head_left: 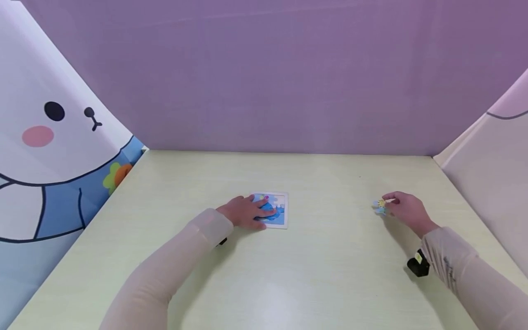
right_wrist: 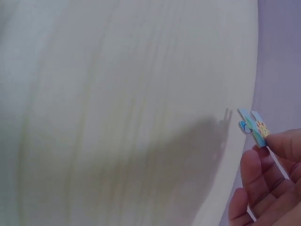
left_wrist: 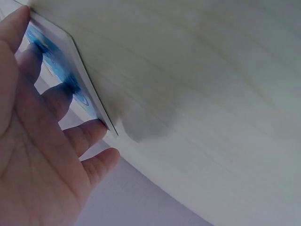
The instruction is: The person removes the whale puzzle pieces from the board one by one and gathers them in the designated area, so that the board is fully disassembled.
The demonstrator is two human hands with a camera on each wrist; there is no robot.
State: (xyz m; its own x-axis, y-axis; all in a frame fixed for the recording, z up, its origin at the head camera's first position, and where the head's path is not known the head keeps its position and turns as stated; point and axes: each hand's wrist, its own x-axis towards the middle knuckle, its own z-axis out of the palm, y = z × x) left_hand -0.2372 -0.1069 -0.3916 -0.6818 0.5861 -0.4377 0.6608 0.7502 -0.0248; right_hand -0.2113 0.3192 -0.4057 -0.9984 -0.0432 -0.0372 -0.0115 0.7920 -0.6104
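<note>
Pale wooden table, purple wall behind — my left hand lay flat, fingers straight, on the puzzle board at centre. My right hand, well apart to the right, pinched a puzzle piece — nothing stood between them.

Left hand rests flat on the puzzle board, fingers straight. Right hand, well apart to the right, pinches a puzzle piece just above the pale table.
</note>
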